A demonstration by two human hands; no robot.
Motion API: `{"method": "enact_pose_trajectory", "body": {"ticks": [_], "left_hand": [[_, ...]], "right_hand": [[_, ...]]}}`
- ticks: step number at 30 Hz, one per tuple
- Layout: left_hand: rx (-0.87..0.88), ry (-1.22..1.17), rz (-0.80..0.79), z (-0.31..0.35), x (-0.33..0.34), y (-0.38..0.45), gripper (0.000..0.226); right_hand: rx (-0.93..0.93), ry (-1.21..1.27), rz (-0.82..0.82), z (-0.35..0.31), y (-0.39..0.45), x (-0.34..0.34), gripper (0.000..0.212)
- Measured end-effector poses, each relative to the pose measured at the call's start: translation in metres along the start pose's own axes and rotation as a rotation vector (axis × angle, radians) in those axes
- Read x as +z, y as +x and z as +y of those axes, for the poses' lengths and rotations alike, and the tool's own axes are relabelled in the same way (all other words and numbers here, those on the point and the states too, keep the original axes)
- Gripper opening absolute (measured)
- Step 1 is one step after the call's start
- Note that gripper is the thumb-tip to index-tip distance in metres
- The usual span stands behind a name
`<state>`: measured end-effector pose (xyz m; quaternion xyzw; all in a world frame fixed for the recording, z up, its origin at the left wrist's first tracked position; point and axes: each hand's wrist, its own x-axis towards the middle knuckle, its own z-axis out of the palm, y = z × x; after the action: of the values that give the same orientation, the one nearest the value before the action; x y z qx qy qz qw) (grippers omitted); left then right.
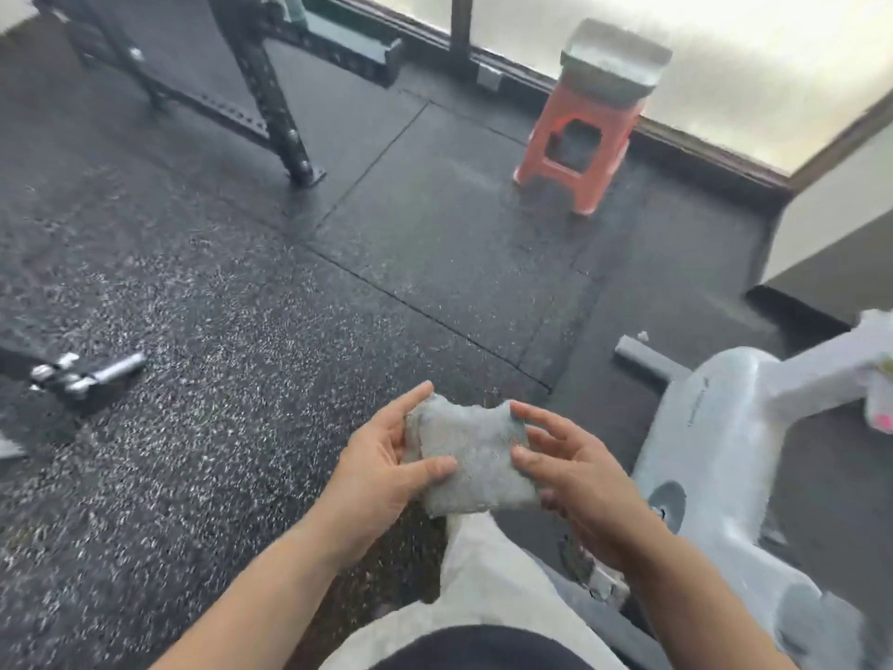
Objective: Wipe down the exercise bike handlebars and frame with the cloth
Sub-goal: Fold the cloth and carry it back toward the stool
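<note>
Both hands hold a small grey cloth [471,456] in the air in front of the person, above the floor and just left of the exercise bike. The left hand [381,471] closes its grip on the cloth's left edge: the thumb presses across the front near the lower middle, and the fingers curl behind, the forefinger reaching up past the top left corner. The right hand [575,481] pinches the right edge, thumb on the front face and fingers partly spread, some tucked behind and beneath. The cloth looks folded into a thick, roughly square pad with a fuzzy, towel-like nap and soft, uneven edges.

The exercise bike [725,427] stands at the right, its pale grey frame smooth and rounded, with a flat foot bar resting on the floor. The floor [241,307] is dark rubber matting flecked with white, laid in large square tiles. Farther off, an orange plastic stool [575,152] carries a grey folded pad on top. A black perforated steel rack [261,79] stands at the upper left.
</note>
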<state>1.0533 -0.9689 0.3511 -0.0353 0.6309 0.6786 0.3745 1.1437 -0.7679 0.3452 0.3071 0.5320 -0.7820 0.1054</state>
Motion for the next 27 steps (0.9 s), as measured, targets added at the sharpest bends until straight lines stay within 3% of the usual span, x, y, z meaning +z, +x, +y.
{"method": "enact_pose_trajectory", "body": {"ticks": [8, 20, 27], "left_hand": [[-0.02, 0.046, -0.045, 0.114, 0.038, 0.165, 0.069], [0.023, 0.103, -0.16, 0.248, 0.085, 0.434, 0.075], [-0.049, 0.157, -0.276, 0.331, 0.113, 0.615, 0.079]], "right_hand": [[-0.029, 0.032, 0.064, -0.138, 0.127, -0.043, 0.029], [-0.179, 0.047, 0.198, -0.313, 0.328, -0.103, 0.044], [-0.184, 0.046, 0.351, -0.409, 0.468, -0.136, 0.048]]}}
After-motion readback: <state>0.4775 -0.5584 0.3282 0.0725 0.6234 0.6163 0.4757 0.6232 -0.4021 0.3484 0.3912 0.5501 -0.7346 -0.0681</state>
